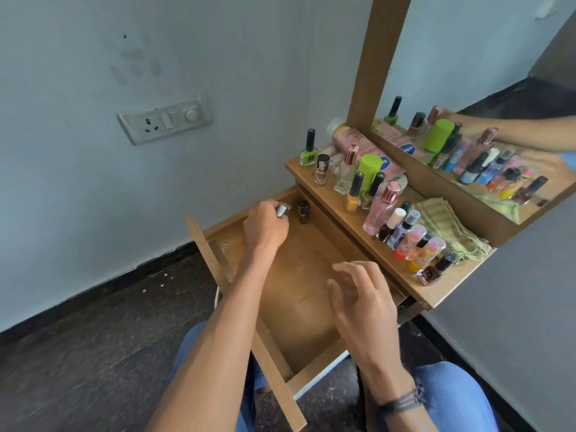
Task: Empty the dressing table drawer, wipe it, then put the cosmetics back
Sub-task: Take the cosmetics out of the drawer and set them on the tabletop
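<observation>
Grips silver-capped bottle [283,209] in left hand [265,227] at far end of drawer [299,294], just left of upright dark bottle [303,211]; right hand [361,300] loose, empty, nearer.

Soft, even daylight, faint shadows, wide-angle bending at the edges, slight blur throughout.

- The person is wearing blue denim jeans [452,397], showing over both legs at the near edge.
- A dark, several-stranded thread band [402,402] is circling the wrist of the right hand [361,304], loose ends sticking out.
- Both forearms are running bare to the near edge.
</observation>
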`<state>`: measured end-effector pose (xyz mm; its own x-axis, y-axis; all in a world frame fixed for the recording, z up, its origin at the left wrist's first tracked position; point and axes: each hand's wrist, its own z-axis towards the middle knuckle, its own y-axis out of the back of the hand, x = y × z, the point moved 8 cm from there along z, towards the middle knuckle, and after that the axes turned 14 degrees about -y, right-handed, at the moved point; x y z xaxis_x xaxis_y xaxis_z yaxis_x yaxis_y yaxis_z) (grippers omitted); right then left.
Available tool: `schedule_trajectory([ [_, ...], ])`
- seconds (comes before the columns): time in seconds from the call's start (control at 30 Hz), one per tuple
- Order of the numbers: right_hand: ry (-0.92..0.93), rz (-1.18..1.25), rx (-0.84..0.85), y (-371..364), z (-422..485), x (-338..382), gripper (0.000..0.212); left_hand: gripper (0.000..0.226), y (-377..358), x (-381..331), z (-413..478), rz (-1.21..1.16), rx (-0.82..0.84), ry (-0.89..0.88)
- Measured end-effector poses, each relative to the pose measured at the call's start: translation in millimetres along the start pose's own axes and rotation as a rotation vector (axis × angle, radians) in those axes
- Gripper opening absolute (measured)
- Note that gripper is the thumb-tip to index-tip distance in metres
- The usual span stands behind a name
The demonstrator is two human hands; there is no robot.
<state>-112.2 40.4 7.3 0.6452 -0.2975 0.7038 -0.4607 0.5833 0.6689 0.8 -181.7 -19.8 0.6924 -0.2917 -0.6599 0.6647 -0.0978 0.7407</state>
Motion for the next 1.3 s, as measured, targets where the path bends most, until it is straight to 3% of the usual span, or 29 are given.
schedule_trajectory([
  [0.13, 0.015, -0.234, 0.217, -45, 36, 12, 0.037, 0.033, 39, 3, -5, -0.156, -0.076, -0.017],
  [0.33, 0.074, -0.475, 0.345, -106, 95, 43, 0.06, 0.031, 64, 18, -5, -0.361, -0.153, 0.015],
  [0.53, 0.086, -0.659, 0.329, -140, 121, 44, 0.042, 0.018, 68, 45, -2, -0.397, -0.205, 0.079],
  [0.73, 0.116, -0.663, 0.258, -151, 125, 47, 0.022, 0.029, 70, 33, -4, -0.396, -0.215, 0.053],
  [0.9, 0.118, -0.6, 0.223, -155, 127, 40, 0.015, 0.039, 65, 33, -7, -0.442, -0.309, 0.068],
  [1.0, 0.137, -0.524, 0.257, -158, 121, 33, 0.024, 0.046, 64, 34, -7, -0.509, -0.346, 0.061],
  [1.2, -0.133, -0.013, 0.231, -123, 108, 23, 0.031, 0.048, 66, 29, -5, -0.603, -0.353, 0.026],
  [1.3, -0.243, 0.233, 0.116, -87, 98, 26, 0.037, 0.045, 68, 24, -7, -0.682, -0.379, 0.016],
])
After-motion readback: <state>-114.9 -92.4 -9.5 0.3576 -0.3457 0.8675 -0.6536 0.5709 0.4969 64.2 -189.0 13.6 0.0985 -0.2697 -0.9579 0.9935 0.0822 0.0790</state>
